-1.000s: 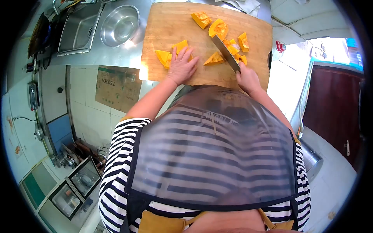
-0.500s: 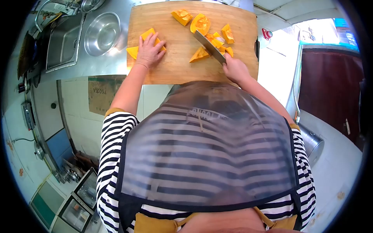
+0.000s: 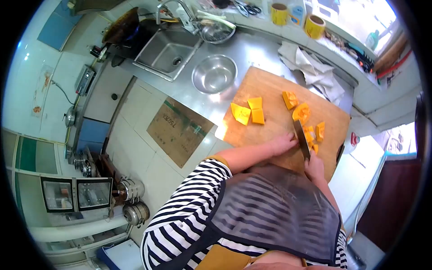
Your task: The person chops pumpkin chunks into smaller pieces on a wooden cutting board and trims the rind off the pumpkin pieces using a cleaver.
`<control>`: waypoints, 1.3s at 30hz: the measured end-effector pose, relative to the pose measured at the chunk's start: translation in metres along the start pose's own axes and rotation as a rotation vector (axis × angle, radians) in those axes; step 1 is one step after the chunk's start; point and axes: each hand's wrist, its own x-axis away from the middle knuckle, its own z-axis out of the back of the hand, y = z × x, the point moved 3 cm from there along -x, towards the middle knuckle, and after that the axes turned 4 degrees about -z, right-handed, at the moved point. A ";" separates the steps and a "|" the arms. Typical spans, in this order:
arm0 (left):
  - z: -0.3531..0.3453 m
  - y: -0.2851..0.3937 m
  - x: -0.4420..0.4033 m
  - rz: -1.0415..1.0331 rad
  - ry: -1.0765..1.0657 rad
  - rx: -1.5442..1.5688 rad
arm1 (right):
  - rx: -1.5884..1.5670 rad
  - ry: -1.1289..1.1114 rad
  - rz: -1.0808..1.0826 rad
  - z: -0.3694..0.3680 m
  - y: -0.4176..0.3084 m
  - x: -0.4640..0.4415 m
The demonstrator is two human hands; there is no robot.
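My right hand [image 3: 313, 166] grips the handle of a kitchen knife [image 3: 302, 138], its broad blade pointing away from me over the wooden cutting board [image 3: 274, 92]. Close to the left of the blade, my left hand [image 3: 284, 144] has its fingers bent over a pumpkin piece, which the hand hides. Smaller pumpkin chunks [image 3: 309, 134] lie against the blade's right side. Beyond its tip sits a curved pumpkin piece [image 3: 301, 113], with a pumpkin wedge [image 3: 290, 100] behind and another wedge [image 3: 320, 131] to the right. Several cut pumpkin slabs [image 3: 240, 114] rest on the board's left.
Left of the board stands a steel bowl [image 3: 214, 74] on the metal counter [image 3: 186, 92], beside the sink [image 3: 168, 51]. A cloth [image 3: 312, 72] lies behind the board. Flattened cardboard [image 3: 180, 130] is on the floor. Bottles and rolls of tape [image 3: 314, 27] line the sill.
My left hand has left the slabs on the left and moved right, beside the knife. The knife stays in my right hand among the chunks. The view has turned and shifted left.
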 end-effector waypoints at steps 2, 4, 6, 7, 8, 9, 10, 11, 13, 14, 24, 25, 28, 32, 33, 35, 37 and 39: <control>-0.001 0.000 -0.006 0.024 -0.037 -0.038 | 0.020 -0.029 -0.014 0.003 -0.005 0.002; -0.004 -0.001 -0.010 0.048 -0.079 -0.064 | 0.023 -0.030 0.000 0.001 -0.004 0.001; -0.007 -0.002 -0.012 0.098 -0.128 -0.074 | 0.034 -0.035 0.010 0.002 -0.003 0.001; 0.003 0.004 -0.010 0.190 -0.108 0.031 | 0.037 -0.040 0.009 0.004 -0.003 0.002; -0.003 0.002 -0.009 0.192 -0.101 0.022 | 0.040 -0.045 0.008 0.006 -0.003 0.001; -0.007 -0.003 -0.007 0.268 0.028 0.153 | 0.038 -0.039 0.015 0.006 -0.001 0.001; -0.013 -0.010 -0.005 0.342 0.157 0.286 | 0.030 -0.042 0.014 0.004 0.001 0.002; -0.001 -0.009 -0.004 0.344 0.160 0.280 | 0.022 -0.047 0.011 0.004 0.003 0.002; 0.018 -0.008 0.008 0.769 -0.108 1.002 | -0.010 -0.049 0.024 0.008 0.000 0.004; 0.012 -0.013 0.010 0.771 -0.106 1.000 | -0.039 -0.054 0.032 0.010 -0.002 0.006; -0.005 -0.027 0.030 1.135 -0.064 1.566 | -0.140 -0.126 0.127 0.003 -0.018 -0.005; -0.006 -0.027 0.030 1.135 -0.064 1.566 | -0.140 -0.138 0.133 0.002 -0.020 -0.005; -0.006 -0.023 0.031 1.143 -0.054 1.521 | -0.140 -0.139 0.160 -0.001 -0.022 -0.006; -0.021 -0.033 0.036 0.992 -0.163 1.290 | -0.119 -0.160 0.148 -0.020 -0.006 -0.010; -0.022 -0.033 0.037 1.003 -0.096 1.273 | -0.143 -0.114 0.165 -0.014 -0.012 -0.009; -0.025 -0.041 0.040 1.016 -0.186 1.329 | -0.112 -0.185 0.093 -0.019 -0.008 -0.010; 0.001 -0.022 0.042 1.097 -0.098 1.475 | -0.109 -0.233 0.059 -0.012 -0.014 -0.005; 0.003 -0.022 0.044 1.092 -0.080 1.609 | -0.109 -0.257 -0.011 -0.003 -0.016 -0.005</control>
